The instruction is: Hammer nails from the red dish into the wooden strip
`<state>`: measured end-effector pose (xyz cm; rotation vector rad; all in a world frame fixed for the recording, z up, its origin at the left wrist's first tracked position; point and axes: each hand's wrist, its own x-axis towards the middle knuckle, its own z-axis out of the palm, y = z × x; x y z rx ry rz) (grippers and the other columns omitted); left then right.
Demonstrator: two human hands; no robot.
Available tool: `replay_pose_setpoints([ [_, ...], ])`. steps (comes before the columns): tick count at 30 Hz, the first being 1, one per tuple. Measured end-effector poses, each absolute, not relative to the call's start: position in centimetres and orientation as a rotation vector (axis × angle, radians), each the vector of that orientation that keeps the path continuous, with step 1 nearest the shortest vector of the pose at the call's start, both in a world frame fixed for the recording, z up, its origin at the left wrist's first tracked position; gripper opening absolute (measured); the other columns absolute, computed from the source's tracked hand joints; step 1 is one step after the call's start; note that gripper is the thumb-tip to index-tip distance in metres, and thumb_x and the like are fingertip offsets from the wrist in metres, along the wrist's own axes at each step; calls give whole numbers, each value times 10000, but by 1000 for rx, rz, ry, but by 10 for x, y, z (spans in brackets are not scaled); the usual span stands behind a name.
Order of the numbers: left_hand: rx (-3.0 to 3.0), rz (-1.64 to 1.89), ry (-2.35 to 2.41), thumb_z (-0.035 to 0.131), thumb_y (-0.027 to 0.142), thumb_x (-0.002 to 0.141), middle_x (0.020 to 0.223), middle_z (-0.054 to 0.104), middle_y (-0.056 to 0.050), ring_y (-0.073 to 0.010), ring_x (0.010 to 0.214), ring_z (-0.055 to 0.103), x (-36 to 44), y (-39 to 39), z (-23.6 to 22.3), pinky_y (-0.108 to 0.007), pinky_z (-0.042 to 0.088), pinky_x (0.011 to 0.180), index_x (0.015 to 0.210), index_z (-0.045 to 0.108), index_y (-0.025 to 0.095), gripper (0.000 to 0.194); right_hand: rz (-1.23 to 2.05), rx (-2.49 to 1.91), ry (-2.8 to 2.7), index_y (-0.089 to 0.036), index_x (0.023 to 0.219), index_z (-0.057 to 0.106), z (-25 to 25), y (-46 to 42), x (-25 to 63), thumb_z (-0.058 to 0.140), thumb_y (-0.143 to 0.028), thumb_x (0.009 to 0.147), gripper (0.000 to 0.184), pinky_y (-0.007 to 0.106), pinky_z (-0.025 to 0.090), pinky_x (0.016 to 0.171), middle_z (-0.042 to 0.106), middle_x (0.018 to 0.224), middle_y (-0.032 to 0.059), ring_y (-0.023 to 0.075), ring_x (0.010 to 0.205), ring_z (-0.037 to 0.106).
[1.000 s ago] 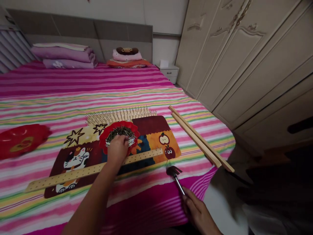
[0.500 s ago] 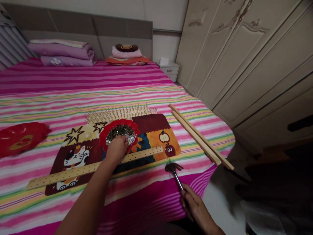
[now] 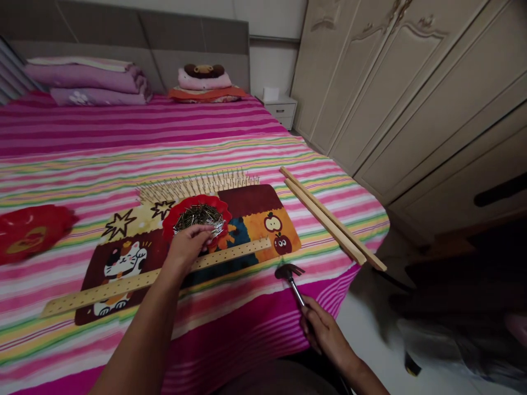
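My left hand (image 3: pixel 187 247) reaches over the near rim of a red dish (image 3: pixel 195 216) heaped with metal nails, fingers curled in a pinch at the pile; what they grip is too small to see. A long wooden strip with a row of holes (image 3: pixel 156 277) lies just under that hand on a cartoon-print mat (image 3: pixel 255 222). Behind the dish lies a second strip with nails standing upright in it (image 3: pixel 197 185). My right hand (image 3: pixel 323 332) is wrapped round the handle of a small hammer (image 3: pixel 290 273), whose head rests at the bed's near edge.
Two plain wooden slats (image 3: pixel 329 219) lie diagonally at the bed's right edge. A second red dish (image 3: pixel 28 233) sits at far left. Folded bedding (image 3: pixel 86 82) and pillows are by the headboard. A wardrobe (image 3: pixel 411 93) stands on the right, a nightstand (image 3: pixel 282 109) beyond.
My left hand has drawn back slightly from the middle of the nail pile to its near rim. The hammer and my right hand have shifted a little; the view has tilted.
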<state>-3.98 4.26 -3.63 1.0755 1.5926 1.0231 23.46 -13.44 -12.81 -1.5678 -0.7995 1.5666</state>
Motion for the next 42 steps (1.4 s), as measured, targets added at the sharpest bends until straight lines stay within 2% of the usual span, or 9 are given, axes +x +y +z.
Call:
replay_pose_setpoints([
  [4, 950, 1060, 1454, 617, 271, 536, 604, 662, -43, -122, 519, 585, -40, 39, -25, -238, 487, 488, 717, 670, 119, 243, 1570, -1567, -818, -197, 1072, 528, -124, -133, 233, 481, -457, 791, 386, 161, 160, 286, 436, 494, -92, 52, 304, 270],
  [7, 895, 1035, 1284, 613, 236, 550, 675, 694, -79, -168, 604, 640, -35, 34, -17, -303, 544, 596, 755, 686, 113, 250, 1557, -1568, -827, -194, 1079, 527, -123, -133, 233, 469, -447, 796, 384, 160, 168, 284, 422, 480, -97, 57, 308, 278],
  [10, 889, 981, 1162, 667, 202, 541, 782, 713, -94, -193, 722, 667, -24, 29, -16, -334, 552, 719, 859, 689, 114, 331, 1553, -1563, -833, -192, 1094, 520, -126, -133, 233, 462, -439, 801, 387, 156, 169, 285, 412, 475, -100, 58, 313, 277],
  [13, 903, 919, 1136, 730, 219, 536, 818, 713, -83, -177, 741, 668, -11, 26, -25, -337, 542, 775, 909, 679, 118, 389, 1563, -1550, -841, -190, 1106, 502, -129, -134, 234, 443, -423, 816, 376, 151, 167, 284, 407, 475, -103, 53, 308, 264],
  [17, 1005, 895, 1199, 726, 331, 573, 691, 690, -49, -141, 647, 643, 8, 27, -47, -320, 542, 725, 851, 683, 113, 356, 1557, -1543, -857, -182, 1099, 495, -130, -134, 235, 431, -406, 828, 357, 149, 173, 278, 398, 465, -109, 54, 305, 273],
  [21, 1140, 892, 1308, 693, 336, 589, 587, 641, 3, -106, 547, 589, 23, 33, -63, -271, 525, 619, 775, 683, 138, 271, 1553, -1548, -853, -181, 1107, 497, -130, -134, 235, 426, -413, 831, 368, 152, 176, 276, 403, 465, -109, 53, 303, 277],
  [25, 1203, 834, 1400, 634, 284, 642, 559, 620, 25, -97, 504, 573, 28, 39, -66, -245, 503, 564, 752, 670, 164, 167, 1545, -1552, -852, -177, 1111, 506, -130, -133, 234, 434, -422, 820, 387, 158, 181, 276, 400, 451, -113, 54, 294, 277],
  [31, 1195, 775, 1416, 605, 240, 672, 544, 618, 27, -107, 511, 582, 28, 38, -60, -242, 497, 575, 747, 656, 157, 123, 1558, -1561, -836, -172, 1104, 506, -129, -133, 234, 433, -415, 815, 384, 162, 176, 280, 395, 446, -116, 54, 292, 275],
  [42, 1422, 710, 1479, 568, 281, 707, 587, 627, 20, -115, 531, 573, 32, 40, -65, -244, 479, 565, 766, 678, 191, 154, 1552, -1560, -822, -169, 1081, 516, -127, -132, 232, 446, -430, 805, 386, 172, 168, 294, 389, 467, -107, 59, 310, 281],
])
